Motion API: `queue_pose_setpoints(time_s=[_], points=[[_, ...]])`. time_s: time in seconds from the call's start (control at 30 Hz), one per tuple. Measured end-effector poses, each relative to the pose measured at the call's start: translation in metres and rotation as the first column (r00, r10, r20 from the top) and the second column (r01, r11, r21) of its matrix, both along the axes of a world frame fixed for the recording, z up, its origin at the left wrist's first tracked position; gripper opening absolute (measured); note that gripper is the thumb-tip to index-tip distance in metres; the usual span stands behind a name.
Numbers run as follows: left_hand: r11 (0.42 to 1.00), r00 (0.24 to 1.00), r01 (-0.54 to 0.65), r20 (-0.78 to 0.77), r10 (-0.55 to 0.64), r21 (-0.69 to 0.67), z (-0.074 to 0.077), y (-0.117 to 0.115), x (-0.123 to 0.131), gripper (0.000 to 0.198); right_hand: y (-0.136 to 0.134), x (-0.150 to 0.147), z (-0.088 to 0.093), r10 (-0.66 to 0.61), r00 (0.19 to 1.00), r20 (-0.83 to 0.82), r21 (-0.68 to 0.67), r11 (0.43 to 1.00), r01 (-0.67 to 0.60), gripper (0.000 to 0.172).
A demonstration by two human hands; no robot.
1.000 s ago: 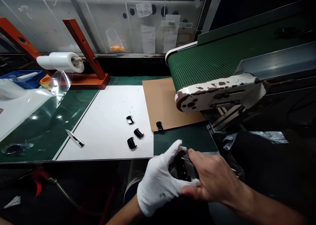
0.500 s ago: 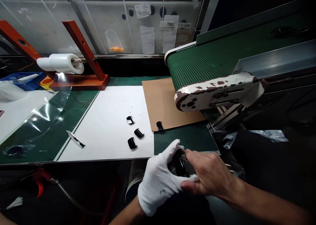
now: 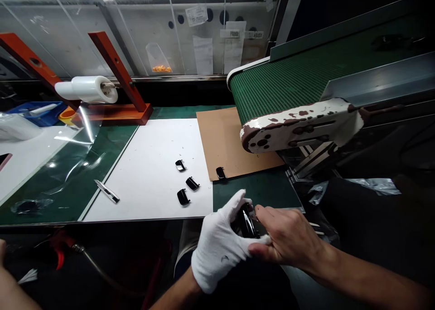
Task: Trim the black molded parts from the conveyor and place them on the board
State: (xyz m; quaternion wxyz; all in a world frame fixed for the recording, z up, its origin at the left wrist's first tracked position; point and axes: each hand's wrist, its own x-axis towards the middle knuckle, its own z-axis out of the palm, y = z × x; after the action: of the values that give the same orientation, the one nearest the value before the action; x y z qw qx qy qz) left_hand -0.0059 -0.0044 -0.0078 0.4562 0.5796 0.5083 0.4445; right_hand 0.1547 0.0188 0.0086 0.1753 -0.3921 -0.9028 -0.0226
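My left hand [image 3: 219, 246], in a white glove, grips a glossy black plastic part [image 3: 248, 221] between thumb and fingers, just off the table's front edge. My bare right hand [image 3: 288, 235] is closed against the part's right side, its index finger bent near the upper end and its thumb by the gloved thumb. Whatever its fingertips pinch is hidden. Similar black parts lie ahead: three on the white sheet, one of them a black piece [image 3: 183, 196] near the front, and another black piece [image 3: 220, 173] on the brown cardboard [image 3: 234, 138].
A green conveyor belt [image 3: 272, 88] overhangs the cardboard at right. On the left lie a utility knife [image 3: 107, 191] and clear film from a roll [image 3: 91, 89] on an orange-red stand. Tiny dark curls dot the white sheet [image 3: 146, 165]. Another person's arm [image 3: 13, 283] shows at lower left.
The black part has tilted slightly in my gloved hand, showing more shine. Both hands stay nearly in place. Another person's arm has come further into view at lower left.
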Motion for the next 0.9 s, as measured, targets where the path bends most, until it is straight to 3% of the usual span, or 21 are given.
queue_pose_setpoints(time_s=[0.27,0.43,0.63,0.77,0.9], points=[[0.998,0.999,-0.016,-0.037,0.013,-0.062,-0.001,0.003,0.0,0.08,0.0,0.004,-0.007,0.018,1.0,-0.024,-0.05,0.999,-0.019,0.073],[0.998,0.995,0.016,0.103,-0.009,-0.069,-0.006,0.004,0.004,0.087,-0.001,0.0,-0.011,0.043,0.973,-0.225,-0.111,0.991,-0.07,0.058],[0.998,0.901,0.061,0.43,-0.055,-0.001,-0.009,-0.001,0.004,0.087,-0.022,-0.02,-0.013,-0.174,0.762,-0.624,-0.262,0.965,0.006,0.045],[0.996,0.878,0.092,0.473,-0.077,-0.007,-0.011,-0.002,0.0,0.089,-0.033,-0.031,-0.017,-0.294,0.648,-0.703,-0.381,0.924,0.005,0.046],[0.994,0.862,0.104,0.502,-0.07,-0.042,-0.013,-0.003,0.004,0.092,-0.036,-0.033,-0.017,-0.325,0.622,-0.712,-0.431,0.902,-0.021,0.047]])
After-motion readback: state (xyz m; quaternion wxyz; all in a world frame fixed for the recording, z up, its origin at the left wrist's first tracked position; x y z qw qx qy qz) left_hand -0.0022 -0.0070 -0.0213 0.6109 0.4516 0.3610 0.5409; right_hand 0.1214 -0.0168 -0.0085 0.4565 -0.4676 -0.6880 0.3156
